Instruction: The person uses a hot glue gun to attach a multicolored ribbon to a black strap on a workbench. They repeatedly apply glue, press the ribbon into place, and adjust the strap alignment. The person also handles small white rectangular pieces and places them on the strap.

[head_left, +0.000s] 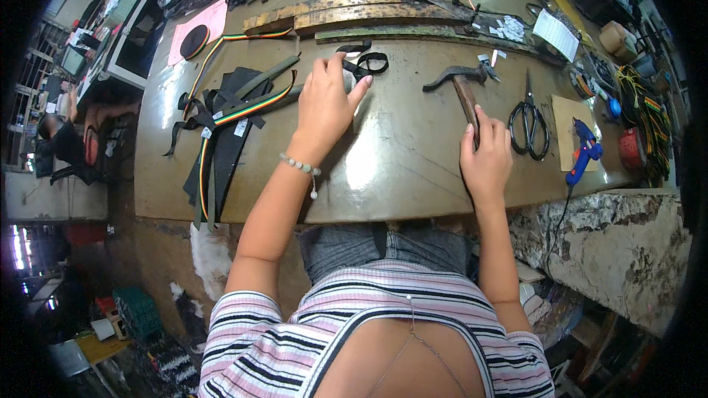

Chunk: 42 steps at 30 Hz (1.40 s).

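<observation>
My left hand (pixel 326 100) lies on the worktable (pixel 398 169), its fingertips on a looped black strap (pixel 364 63) near the table's middle. My right hand (pixel 486 155) grips the wooden handle of a hammer (pixel 462 82), whose dark metal head lies flat on the table, pointing left. A pile of black straps and striped red-yellow-green webbing (pixel 228 121) lies to the left of my left hand.
Black scissors (pixel 529 122) lie right of the hammer, beside a blue glue gun (pixel 585 150) on a brown card. Long worn wooden boards (pixel 354 13) run along the back. A pink sheet (pixel 203 23) sits back left; spools and cords crowd the right edge.
</observation>
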{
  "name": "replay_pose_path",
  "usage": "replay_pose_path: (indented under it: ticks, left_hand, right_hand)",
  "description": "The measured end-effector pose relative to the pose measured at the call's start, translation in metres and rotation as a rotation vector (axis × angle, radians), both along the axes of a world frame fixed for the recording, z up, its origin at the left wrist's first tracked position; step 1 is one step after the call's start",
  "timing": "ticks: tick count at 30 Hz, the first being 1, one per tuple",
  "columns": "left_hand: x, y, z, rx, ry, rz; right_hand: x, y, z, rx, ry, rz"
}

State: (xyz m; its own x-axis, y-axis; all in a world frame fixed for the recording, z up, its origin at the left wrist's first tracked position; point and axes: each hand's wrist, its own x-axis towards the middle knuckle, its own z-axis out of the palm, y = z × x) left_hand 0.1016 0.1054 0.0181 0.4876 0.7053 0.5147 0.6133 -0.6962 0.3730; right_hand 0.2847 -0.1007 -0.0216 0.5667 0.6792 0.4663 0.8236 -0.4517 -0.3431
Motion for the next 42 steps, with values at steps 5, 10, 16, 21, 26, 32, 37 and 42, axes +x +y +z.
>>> replay_pose_path:
  ticks: [5, 10, 16, 21, 26, 32, 37, 42]
  left_hand:
    - [0.002, 0.020, -0.003, -0.311, -0.002, -0.103]
    - [-0.016, -0.028, 0.009, -0.575, -0.270, -0.189]
    - [-0.043, -0.089, 0.017, -0.154, -0.179, -0.219]
    - [-0.057, -0.097, 0.024, -0.107, -0.157, -0.346]
    - [-0.068, -0.106, 0.024, -0.528, -0.392, -0.378]
    - [-0.110, -0.098, 0.026, -1.152, -0.435, -0.325]
    - [-0.154, -0.076, 0.019, -1.172, -0.348, -0.215]
    - [-0.203, -0.060, 0.013, -1.157, -0.461, -0.059]
  right_hand:
    - [-0.008, -0.003, 0.014, 0.134, -0.151, 0.103]
    - [-0.056, 0.008, 0.031, 0.315, 0.495, 0.574]
    - [-0.092, 0.033, 0.037, 0.275, 1.203, 0.570]
    - [-0.059, 0.038, 0.056, 0.009, 1.095, 0.860]
    - [-0.027, 0.054, 0.086, -0.267, 0.980, 1.063]
    - [0.009, 0.069, 0.111, -0.436, 0.748, 1.137]
    - [0.048, 0.077, 0.112, -0.511, 0.747, 0.945]
    - [0.086, 0.078, 0.106, -0.564, 0.877, 0.780]
